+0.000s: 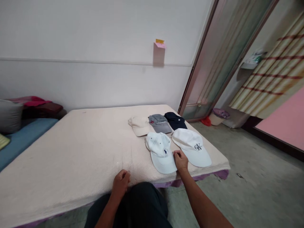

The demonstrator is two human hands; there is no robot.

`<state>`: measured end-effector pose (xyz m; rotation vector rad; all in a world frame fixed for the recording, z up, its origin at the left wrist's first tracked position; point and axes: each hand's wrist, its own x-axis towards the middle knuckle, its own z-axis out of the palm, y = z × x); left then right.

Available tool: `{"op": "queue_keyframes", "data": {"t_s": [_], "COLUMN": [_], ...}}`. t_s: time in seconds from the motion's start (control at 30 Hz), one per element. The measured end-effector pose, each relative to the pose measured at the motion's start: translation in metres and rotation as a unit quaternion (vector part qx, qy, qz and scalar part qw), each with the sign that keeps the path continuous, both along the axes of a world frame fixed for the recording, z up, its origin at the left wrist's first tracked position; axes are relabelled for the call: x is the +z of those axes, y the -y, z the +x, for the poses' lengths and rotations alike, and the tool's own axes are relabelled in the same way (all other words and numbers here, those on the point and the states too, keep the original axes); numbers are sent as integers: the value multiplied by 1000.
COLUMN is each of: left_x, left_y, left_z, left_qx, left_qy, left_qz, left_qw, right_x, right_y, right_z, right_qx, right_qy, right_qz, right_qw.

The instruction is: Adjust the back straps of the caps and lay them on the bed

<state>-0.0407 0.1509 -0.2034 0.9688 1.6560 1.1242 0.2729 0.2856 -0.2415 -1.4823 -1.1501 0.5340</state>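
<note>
Several baseball caps lie together on the right part of the bed [95, 142]. My right hand [181, 160] is closed between a pale blue cap [158, 142] with a small dark logo and a white cap [187, 139] with black letters. Its curled fingers meet the right edge of the pale blue brim; whether they pinch it is hidden. My left hand [121, 183] makes a loose fist at the bed's front edge, beside my knee, with nothing visible in it. Behind sit a cream cap [139, 125], a grey cap [159, 123] and a navy cap [175, 120].
Cushions [10, 115] and a blue mattress [30, 133] are at the left. A pink paper [159, 54] hangs on the white wall. Beyond the bed's right edge are a grey floor [249, 164], a lined bin [217, 117] and a checked curtain [273, 72].
</note>
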Motion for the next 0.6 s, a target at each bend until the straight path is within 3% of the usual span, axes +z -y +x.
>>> {"op": "queue_keyframes", "data": {"t_s": [0.17, 0.4, 0.5, 0.57, 0.6], "left_x": [7, 21, 40, 68, 88], "left_y": [11, 17, 20, 24, 27], "left_z": [5, 54, 63, 61, 59], "left_qx": [58, 60, 81, 89, 86], "left_qy": [56, 125, 134, 135, 133], "left_qz": [7, 30, 47, 78, 109], "left_qw": [997, 990, 987, 984, 981], "right_x": [9, 27, 54, 88, 111], "right_y": [4, 8, 22, 41, 52], "right_z": [-3, 1, -4, -16, -26], "right_qx": [4, 48, 57, 94, 163], "right_qy": [-20, -109, -163, -197, -247], "right_qz": [2, 3, 0, 2, 8], "right_qw": [1000, 993, 985, 976, 955]}}
